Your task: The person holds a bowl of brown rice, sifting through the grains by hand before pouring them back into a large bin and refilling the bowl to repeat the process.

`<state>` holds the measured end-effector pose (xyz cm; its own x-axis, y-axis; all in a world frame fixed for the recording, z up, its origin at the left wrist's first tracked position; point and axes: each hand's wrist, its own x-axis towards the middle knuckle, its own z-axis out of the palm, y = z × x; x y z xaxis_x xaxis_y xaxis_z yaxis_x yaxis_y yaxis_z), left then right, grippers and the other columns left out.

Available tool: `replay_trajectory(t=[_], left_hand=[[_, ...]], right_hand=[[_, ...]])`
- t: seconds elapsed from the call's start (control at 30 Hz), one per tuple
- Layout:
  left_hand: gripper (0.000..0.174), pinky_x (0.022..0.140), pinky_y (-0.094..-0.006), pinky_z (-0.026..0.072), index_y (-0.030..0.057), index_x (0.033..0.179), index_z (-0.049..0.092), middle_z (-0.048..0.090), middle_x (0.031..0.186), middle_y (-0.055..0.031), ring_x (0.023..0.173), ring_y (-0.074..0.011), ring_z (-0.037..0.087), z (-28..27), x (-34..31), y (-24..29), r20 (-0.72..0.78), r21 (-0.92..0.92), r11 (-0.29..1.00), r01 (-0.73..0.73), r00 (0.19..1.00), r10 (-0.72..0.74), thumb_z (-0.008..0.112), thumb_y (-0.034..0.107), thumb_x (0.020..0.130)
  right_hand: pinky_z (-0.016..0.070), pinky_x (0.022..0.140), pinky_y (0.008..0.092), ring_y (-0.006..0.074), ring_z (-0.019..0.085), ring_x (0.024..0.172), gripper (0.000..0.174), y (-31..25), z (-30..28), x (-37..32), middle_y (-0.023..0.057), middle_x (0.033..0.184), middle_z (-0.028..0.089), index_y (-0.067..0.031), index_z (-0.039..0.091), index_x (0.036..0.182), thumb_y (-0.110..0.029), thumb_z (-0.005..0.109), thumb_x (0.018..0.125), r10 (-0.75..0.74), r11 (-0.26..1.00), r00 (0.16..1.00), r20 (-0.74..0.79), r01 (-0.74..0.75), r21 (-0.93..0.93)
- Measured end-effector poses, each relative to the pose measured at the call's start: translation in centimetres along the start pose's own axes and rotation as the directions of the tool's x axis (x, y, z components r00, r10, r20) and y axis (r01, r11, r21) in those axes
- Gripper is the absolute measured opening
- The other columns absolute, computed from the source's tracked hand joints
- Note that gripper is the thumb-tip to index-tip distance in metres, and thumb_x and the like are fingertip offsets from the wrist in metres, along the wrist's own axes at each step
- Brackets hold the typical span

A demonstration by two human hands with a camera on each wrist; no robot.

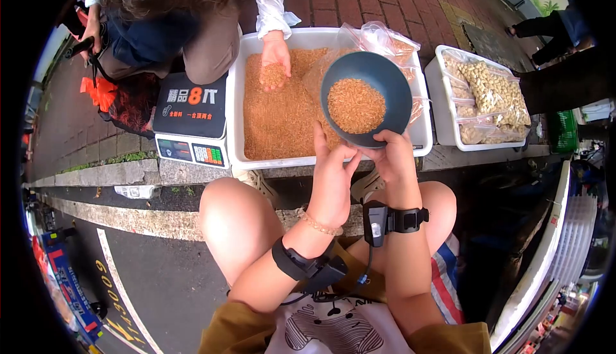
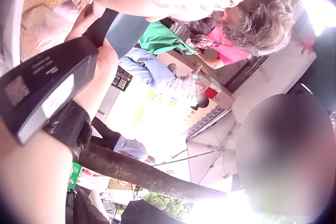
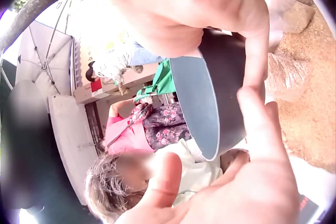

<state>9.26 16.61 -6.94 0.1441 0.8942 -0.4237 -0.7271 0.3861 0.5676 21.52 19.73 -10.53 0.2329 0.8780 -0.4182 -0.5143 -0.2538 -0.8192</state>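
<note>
A dark grey-blue bowl (image 1: 399, 91), holding small orange-brown dried pieces (image 1: 356, 105), is tilted over the large white tub (image 1: 273, 161). My right hand (image 1: 393, 158) grips its near rim, and the right wrist view shows that hand (image 3: 184, 3) at the bowl (image 3: 194, 98). Palm up, my left hand (image 1: 333, 177) has its fingers against the bowl's underside and its thumb stretched out to the left. In the left wrist view the bowl (image 2: 128, 32) is partly hidden by the hands. Another person's hand (image 1: 276, 55) holds a heap of the same pieces over the tub.
Left of the tub stands a digital scale (image 1: 189, 107). Clear plastic bags (image 1: 388, 43) lie in the tub's far right part. A white bin (image 1: 449, 120) with bagged pale nuts stands at the right. The other person crouches beyond the scale; a curb runs below the tub.
</note>
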Motion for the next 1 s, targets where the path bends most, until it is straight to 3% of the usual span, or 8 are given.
replay_trajectory(t=[0.1, 0.4, 0.67, 0.73, 0.77, 0.9, 0.97, 1.0], left_hand=[[0.082, 0.108, -0.0353, 0.0233, 0.0073, 0.148, 0.001, 0.003, 0.154, -0.0151, 0.138, -0.0265, 0.021, 0.5, -0.9, -0.4, -0.013, 0.07, 0.992, 0.106, 0.994, -0.106, 0.049, 0.01, 0.081], [0.064, 0.106, -0.036, 0.0272, 0.0041, 0.143, 0.024, 0.026, 0.146, -0.0155, 0.131, -0.0257, 0.032, 0.1, -0.8, 0.7, 0.062, 0.094, 0.992, 0.089, 0.993, -0.095, 0.046, 0.013, 0.084], [0.057, 0.104, -0.0349, 0.0301, 0.0034, 0.138, 0.032, 0.033, 0.141, -0.014, 0.128, -0.0241, 0.037, -0.1, 0.2, 1.4, 0.07, 0.096, 0.99, 0.108, 0.991, -0.115, 0.047, 0.012, 0.083], [0.055, 0.103, -0.0346, 0.031, 0.0033, 0.136, 0.034, 0.034, 0.14, -0.0136, 0.127, -0.0236, 0.037, 0.0, 0.4, 1.3, 0.064, 0.096, 0.989, 0.115, 0.991, -0.121, 0.046, 0.011, 0.082], [0.053, 0.102, -0.0342, 0.0319, 0.0034, 0.134, 0.036, 0.036, 0.139, -0.0129, 0.125, -0.0228, 0.039, 0.0, 0.4, 1.1, 0.064, 0.097, 0.988, 0.122, 0.99, -0.129, 0.046, 0.011, 0.083], [0.049, 0.099, -0.0328, 0.0343, 0.0042, 0.131, 0.039, 0.041, 0.133, -0.0109, 0.119, -0.0199, 0.045, -0.2, 0.6, 0.6, 0.072, 0.122, 0.981, 0.151, 0.984, -0.16, 0.045, 0.009, 0.083], [0.048, 0.098, -0.0324, 0.0348, 0.0045, 0.13, 0.04, 0.042, 0.132, -0.0105, 0.118, -0.0194, 0.046, -0.1, 0.8, 0.4, 0.056, 0.128, 0.979, 0.161, 0.984, -0.17, 0.045, 0.009, 0.083], [0.047, 0.097, -0.0319, 0.0354, 0.0049, 0.129, 0.041, 0.043, 0.13, -0.0101, 0.117, -0.0189, 0.047, -0.1, 0.8, 0.3, 0.044, 0.136, 0.975, 0.177, 0.982, -0.185, 0.046, 0.009, 0.083]], right_hand=[[0.0617, 0.069, 0.0451, 0.0398, 0.06, 0.098, 0.054, -1.5, -0.5, 3.4, 0.0226, 0.118, 0.05, 0.0031, 0.034, 0.126, 0.012, 0.033, 0.072, -0.132, 0.991, 0.984, -0.123, 0.127, -0.054], [0.0605, 0.066, 0.0507, 0.0399, 0.058, 0.104, 0.056, -6.6, -1.5, 16.6, 0.0205, 0.129, 0.043, -0.0085, 0.029, 0.132, 0.01, 0.027, 0.08, -0.412, 0.906, 0.885, -0.218, 0.372, -0.2], [0.059, 0.055, 0.0445, 0.0373, 0.055, 0.106, 0.071, -4.7, -3.2, 24.8, 0.0184, 0.126, 0.045, -0.0121, 0.025, 0.14, 0.01, 0.04, 0.073, -0.594, 0.775, 0.773, -0.222, 0.477, -0.414], [0.0585, 0.064, 0.0432, 0.0349, 0.054, 0.108, 0.069, -4.4, -3.8, 25.9, 0.0178, 0.126, 0.046, -0.0105, 0.029, 0.138, 0.01, 0.04, 0.073, -0.609, 0.743, 0.77, -0.19, 0.47, -0.477], [0.0544, 0.078, 0.0398, 0.0317, 0.053, 0.111, 0.067, -4.0, -5.0, 27.7, 0.0178, 0.127, 0.046, -0.0084, 0.033, 0.137, 0.01, 0.04, 0.073, -0.633, 0.717, 0.752, -0.181, 0.483, -0.502], [0.0448, 0.093, 0.0354, 0.0298, 0.051, 0.115, 0.068, -3.9, -4.4, 27.6, 0.0185, 0.128, 0.047, -0.0053, 0.033, 0.137, 0.012, 0.04, 0.072, -0.652, 0.676, 0.749, -0.116, 0.506, -0.536], [0.0367, 0.101, 0.0341, 0.0296, 0.047, 0.12, 0.067, -3.5, -4.7, 28.4, 0.0199, 0.127, 0.048, -0.0026, 0.032, 0.137, 0.014, 0.039, 0.072, -0.748, 0.463, 0.657, 0.095, 0.619, -0.634], [0.0367, 0.101, 0.0341, 0.0296, 0.047, 0.12, 0.067, -3.4, -4.5, 28.3, 0.0199, 0.127, 0.048, -0.0026, 0.032, 0.137, 0.014, 0.039, 0.072, -0.744, 0.468, 0.661, 0.093, 0.616, -0.633]])
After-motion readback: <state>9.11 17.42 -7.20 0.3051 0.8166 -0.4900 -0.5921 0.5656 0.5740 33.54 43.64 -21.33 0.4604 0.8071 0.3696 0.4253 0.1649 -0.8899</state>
